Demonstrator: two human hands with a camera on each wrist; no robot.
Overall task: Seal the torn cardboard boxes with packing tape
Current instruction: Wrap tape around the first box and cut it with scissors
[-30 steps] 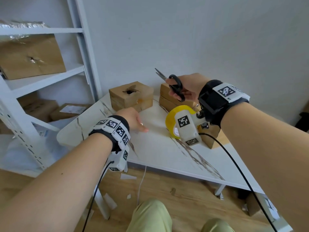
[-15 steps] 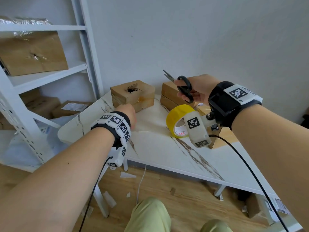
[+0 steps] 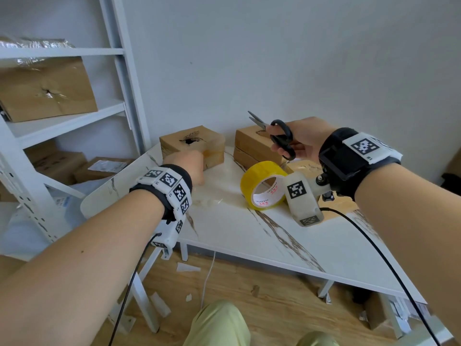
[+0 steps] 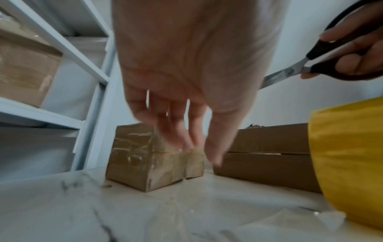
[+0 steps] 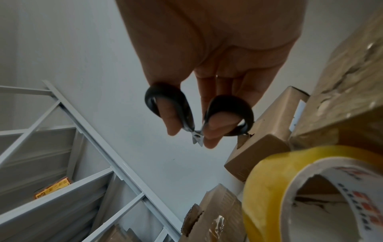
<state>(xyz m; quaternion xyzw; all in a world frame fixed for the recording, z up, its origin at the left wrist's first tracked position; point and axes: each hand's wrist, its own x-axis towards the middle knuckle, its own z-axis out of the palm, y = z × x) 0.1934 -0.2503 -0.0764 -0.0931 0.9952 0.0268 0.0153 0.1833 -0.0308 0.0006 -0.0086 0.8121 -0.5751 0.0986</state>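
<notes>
The right hand (image 3: 303, 141) has its thumb and fingers (image 5: 213, 126) hooked through the two black loops of a pair of scissors (image 3: 275, 136), gripping them in the air; in the head view the blades are slightly parted and point up and away toward the wall. The left hand (image 3: 185, 168) holds nothing: in the left wrist view its fingers (image 4: 176, 131) hang straight down, close together, with the tips at or just in front of the near face of a small torn box (image 3: 192, 146); motion blur hides whether they touch it.

That torn box sits on the white marbled table (image 3: 249, 236), at its far left corner, with a ragged hole in its top and shiny clear tape across its front. To the right of this box, apart from it, a stack of two flat boxes (image 3: 252, 148) stands against the wall, the upper one torn on top as well. In front of the stack, nearer the person, a roll of yellow packing tape (image 3: 262, 184) stands on its edge on the table, just below the scissors hand. Left of the torn box rises a white metal shelf (image 3: 67, 121) carrying another torn box (image 3: 45, 93).
</notes>
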